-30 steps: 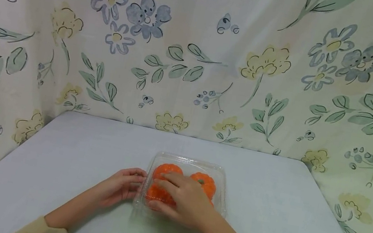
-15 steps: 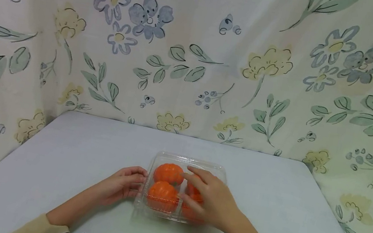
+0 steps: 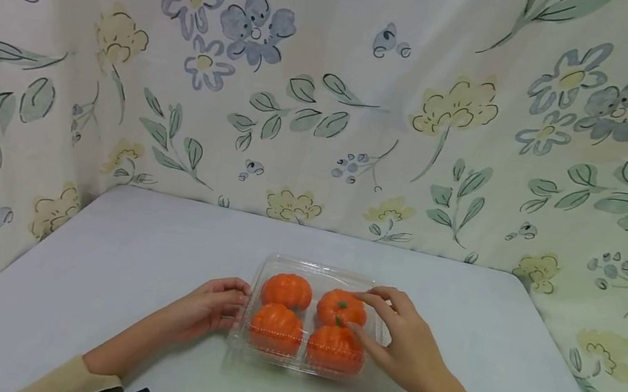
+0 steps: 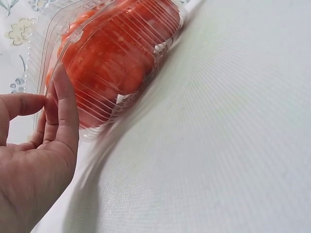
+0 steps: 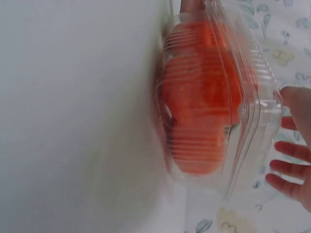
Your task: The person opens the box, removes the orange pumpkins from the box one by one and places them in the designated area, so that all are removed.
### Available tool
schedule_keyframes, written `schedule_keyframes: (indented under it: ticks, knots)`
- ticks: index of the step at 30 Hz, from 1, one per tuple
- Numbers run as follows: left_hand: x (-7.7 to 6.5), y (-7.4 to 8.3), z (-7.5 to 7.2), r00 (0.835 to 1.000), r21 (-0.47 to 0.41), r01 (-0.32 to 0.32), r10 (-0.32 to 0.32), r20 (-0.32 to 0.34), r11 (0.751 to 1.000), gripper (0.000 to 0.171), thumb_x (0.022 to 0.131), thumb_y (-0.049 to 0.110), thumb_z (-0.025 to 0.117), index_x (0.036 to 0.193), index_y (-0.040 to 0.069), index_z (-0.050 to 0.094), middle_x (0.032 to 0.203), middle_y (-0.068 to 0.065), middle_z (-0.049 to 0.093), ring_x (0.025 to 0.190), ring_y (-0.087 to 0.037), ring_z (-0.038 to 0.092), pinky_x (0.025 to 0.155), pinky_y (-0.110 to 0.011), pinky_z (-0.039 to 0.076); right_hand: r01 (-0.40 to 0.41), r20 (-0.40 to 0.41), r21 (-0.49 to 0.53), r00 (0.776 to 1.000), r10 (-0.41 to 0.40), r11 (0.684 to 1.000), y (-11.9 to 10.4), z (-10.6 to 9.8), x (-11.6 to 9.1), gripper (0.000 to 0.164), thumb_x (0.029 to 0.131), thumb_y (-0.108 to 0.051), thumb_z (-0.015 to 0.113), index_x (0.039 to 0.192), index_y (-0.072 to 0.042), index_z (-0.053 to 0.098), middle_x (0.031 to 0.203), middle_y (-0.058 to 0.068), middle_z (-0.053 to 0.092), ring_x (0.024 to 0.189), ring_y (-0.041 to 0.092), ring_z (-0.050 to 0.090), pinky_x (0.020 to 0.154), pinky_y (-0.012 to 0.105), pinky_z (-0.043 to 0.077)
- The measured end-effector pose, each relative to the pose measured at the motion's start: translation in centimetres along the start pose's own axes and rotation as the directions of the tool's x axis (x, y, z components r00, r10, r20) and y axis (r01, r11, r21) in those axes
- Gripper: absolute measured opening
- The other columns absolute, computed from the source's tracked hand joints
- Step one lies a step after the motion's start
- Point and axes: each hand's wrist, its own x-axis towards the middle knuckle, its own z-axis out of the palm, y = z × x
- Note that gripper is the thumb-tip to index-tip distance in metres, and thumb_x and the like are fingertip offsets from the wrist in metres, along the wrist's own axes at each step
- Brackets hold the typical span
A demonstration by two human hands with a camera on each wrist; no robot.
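Presently, the clear container (image 3: 313, 270) rests on the bench (image 3: 175, 231), near the middle, with four orange pumpkins (image 3: 275, 331) inside in two rows of two. Its transparent lid appears to lie over the contents; whether the rim is fastened all round cannot be determined.

Change noted: one second ago the right hand (image 3: 404, 342) lay across the two pumpkins on the left; half a second ago it was over those on the right. It has since moved out to the container's right side, and all four pumpkins are now visible from the head view. The left hand (image 3: 209, 307) remains at the left side, and the container itself shows no evident displacement.

Condition of hands: the right has its fingers spread and holds nothing. Its thumb tip reaches the container's edge in the right wrist view, with the other fingers apart from the wall. The left touches the left edge, fingers fairly straight, thumb brought close to them; whether the rim is pinched between them cannot be told.

Significance, as a judgement: attention has shifted from the top of the lid to its right edge, while the left hand probably steadies the opposite side. Contents appear undisturbed.
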Motion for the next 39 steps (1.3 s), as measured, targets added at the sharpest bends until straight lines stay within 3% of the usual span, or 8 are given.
schedule_keyframes:
  ticks: [6, 11, 16, 18, 21, 27, 33, 39]
  knots:
    - [0.1, -0.2, -0.1, 1.000, -0.004, -0.001, 0.001, -0.003, 1.000, 0.013, 0.111, 0.010, 0.047, 0.112, 0.015, 0.059, 0.102, 0.004, 0.063, 0.084, -0.008, 0.064, 0.080, -0.022, 0.060, -0.048, -0.039, 0.057, 0.998, 0.051, 0.997, 1.1, -0.5, -0.9, 0.039, 0.083, -0.016, 0.090, 0.118, -0.017, 0.073, 0.101, -0.007, 0.061, 0.093, 0.011, 0.061, 0.074, 0.030, 0.062]
    - [0.1, -0.2, -0.1, 1.000, -0.004, -0.002, 0.002, -0.007, 1.000, 0.014, 0.111, 0.010, 0.047, 0.112, 0.015, 0.059, 0.103, 0.003, 0.062, 0.085, -0.008, 0.063, 0.080, -0.021, 0.059, -0.034, -0.044, 0.185, 0.998, 0.043, 0.982, 2.2, -1.1, -1.4, 0.035, 0.085, -0.008, 0.087, 0.114, -0.014, 0.070, 0.083, -0.012, 0.054, 0.074, 0.003, 0.052, 0.058, 0.023, 0.053]
    - [0.1, -0.1, 0.0, 1.000, 0.002, -0.004, 0.004, -0.007, 1.000, 0.012, 0.111, 0.010, 0.047, 0.113, 0.014, 0.059, 0.104, 0.002, 0.062, 0.086, -0.009, 0.063, 0.081, -0.022, 0.059, -0.083, 0.038, 0.324, 0.996, 0.074, 0.943, 3.3, -1.5, -2.2, 0.027, 0.091, -0.006, 0.081, 0.112, -0.014, 0.067, 0.077, -0.014, 0.056, 0.065, 0.000, 0.055, 0.049, 0.023, 0.049]
    - [0.1, -0.1, 0.0, 1.000, 0.006, -0.005, 0.005, -0.007, 1.000, 0.012, 0.111, 0.011, 0.047, 0.113, 0.013, 0.059, 0.105, 0.002, 0.062, 0.087, -0.009, 0.063, 0.081, -0.022, 0.060, -0.127, 0.111, 0.400, 0.990, 0.090, 0.908, 3.7, -1.7, -2.5, 0.024, 0.094, -0.007, 0.078, 0.113, -0.014, 0.065, 0.077, -0.009, 0.061, 0.062, 0.005, 0.059, 0.047, 0.024, 0.051]
    - [0.0, -0.1, 0.0, 1.000, 0.007, -0.009, 0.009, -0.001, 1.000, 0.012, 0.111, 0.011, 0.047, 0.113, 0.013, 0.059, 0.105, 0.002, 0.062, 0.087, -0.009, 0.063, 0.082, -0.022, 0.060, -0.236, 0.259, 0.517, 0.959, 0.113, 0.823, 4.5, -2.0, -2.9, 0.021, 0.100, -0.009, 0.073, 0.116, -0.009, 0.060, 0.081, 0.004, 0.070, 0.062, 0.016, 0.066, 0.047, 0.031, 0.056]
    - [-0.1, -0.1, 0.0, 1.000, -0.003, -0.016, 0.016, 0.003, 1.000, 0.012, 0.111, 0.011, 0.047, 0.113, 0.013, 0.059, 0.104, 0.002, 0.061, 0.086, -0.009, 0.063, 0.081, -0.022, 0.060, -0.458, 0.527, 0.642, 0.846, 0.079, 0.615, 6.0, -2.5, -3.4, 0.023, 0.108, -0.012, 0.060, 0.127, -0.001, 0.052, 0.100, 0.026, 0.073, 0.079, 0.032, 0.074, 0.057, 0.044, 0.063]
    - [0.0, -0.3, 0.0, 1.000, -0.002, -0.015, 0.015, -0.004, 1.000, 0.012, 0.111, 0.011, 0.048, 0.113, 0.013, 0.059, 0.105, 0.002, 0.062, 0.086, -0.009, 0.063, 0.081, -0.022, 0.060, -0.531, 0.610, 0.728, 0.790, -0.057, 0.435, 7.3, -2.1, -4.0, 0.017, 0.110, -0.006, 0.049, 0.125, 0.001, 0.052, 0.107, 0.014, 0.077, 0.092, 0.022, 0.075, 0.064, 0.040, 0.065]
    - [0.0, -0.4, -0.1, 1.000, -0.005, -0.016, 0.016, -0.004, 1.000, 0.012, 0.111, 0.011, 0.048, 0.113, 0.014, 0.059, 0.106, 0.002, 0.062, 0.087, -0.009, 0.063, 0.082, -0.022, 0.060, -0.611, 0.647, 0.761, 0.735, -0.203, 0.218, 7.8, -1.3, -4.4, 0.024, 0.108, 0.000, 0.046, 0.123, -0.011, 0.060, 0.111, 0.004, 0.078, 0.099, 0.016, 0.075, 0.070, 0.029, 0.064]
